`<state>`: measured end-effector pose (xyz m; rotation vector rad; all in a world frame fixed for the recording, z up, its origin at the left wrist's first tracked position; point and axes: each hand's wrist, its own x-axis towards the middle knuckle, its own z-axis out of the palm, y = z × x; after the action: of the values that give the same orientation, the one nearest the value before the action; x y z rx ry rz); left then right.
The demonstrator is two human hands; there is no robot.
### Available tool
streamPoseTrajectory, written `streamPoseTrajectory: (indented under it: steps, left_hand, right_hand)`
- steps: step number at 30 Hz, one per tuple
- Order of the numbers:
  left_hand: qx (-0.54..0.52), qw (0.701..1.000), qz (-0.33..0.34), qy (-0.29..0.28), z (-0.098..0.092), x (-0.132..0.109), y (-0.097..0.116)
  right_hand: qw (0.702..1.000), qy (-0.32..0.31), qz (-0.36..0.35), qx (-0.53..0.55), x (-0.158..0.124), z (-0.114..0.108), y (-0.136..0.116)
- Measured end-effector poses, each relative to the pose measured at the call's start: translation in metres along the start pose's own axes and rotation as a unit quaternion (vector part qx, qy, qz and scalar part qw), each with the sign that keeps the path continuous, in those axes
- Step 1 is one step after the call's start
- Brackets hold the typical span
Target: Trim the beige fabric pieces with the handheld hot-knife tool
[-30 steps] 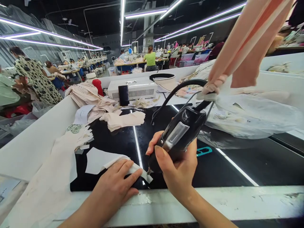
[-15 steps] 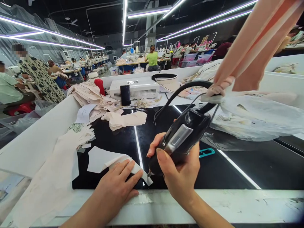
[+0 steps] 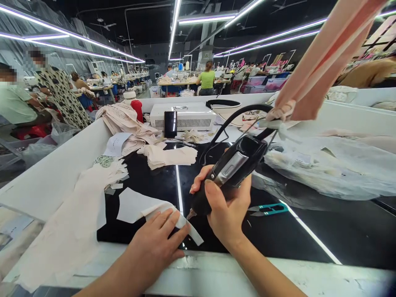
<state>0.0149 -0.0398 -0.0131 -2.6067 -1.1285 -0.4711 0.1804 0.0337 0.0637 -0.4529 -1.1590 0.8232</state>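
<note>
My left hand (image 3: 161, 241) lies flat, fingers stretched, on a pale fabric piece (image 3: 131, 205) with a folded-over narrow strip on the black glossy tabletop (image 3: 148, 175). My right hand (image 3: 227, 214) is wrapped round a black corded hand tool (image 3: 233, 167) with a silver lever and a narrow metal tip. The tip points down beside the strip's far edge, close to my left fingertips; whether it touches the fabric I cannot tell. A peach cloth strap (image 3: 328, 62) is tied at the tool's cord end. Teal-handled thread snips (image 3: 274, 209) lie right of my right hand.
Stacked pale cut pieces (image 3: 173, 156) and a fabric heap (image 3: 123, 119) lie at the back left. Behind stand a phone (image 3: 170, 123) and a white vented box (image 3: 198, 117). A plastic bag (image 3: 334, 165) covers the right. Raised white walls (image 3: 62, 161) edge the table.
The tool tip has moved away from the strip's near end, back along its edge toward my left fingers. My left hand stays on the fabric. The view has shifted slightly, showing more of the snips.
</note>
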Motion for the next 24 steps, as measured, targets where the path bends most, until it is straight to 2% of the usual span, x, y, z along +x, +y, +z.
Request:
streamPoseTrajectory:
  steps: [17, 24]
  left_hand:
    - [-0.003, 1.0, 0.002, 0.02, 0.002, 0.0, 0.001]
    - [-0.038, 0.999, -0.008, 0.011, -0.015, 0.004, -0.003]
  right_hand:
    - [1.0, -0.008, 0.008, 0.004, 0.006, 0.008, 0.01]
    - [1.0, -0.002, 0.011, -0.014, 0.001, 0.007, 0.002]
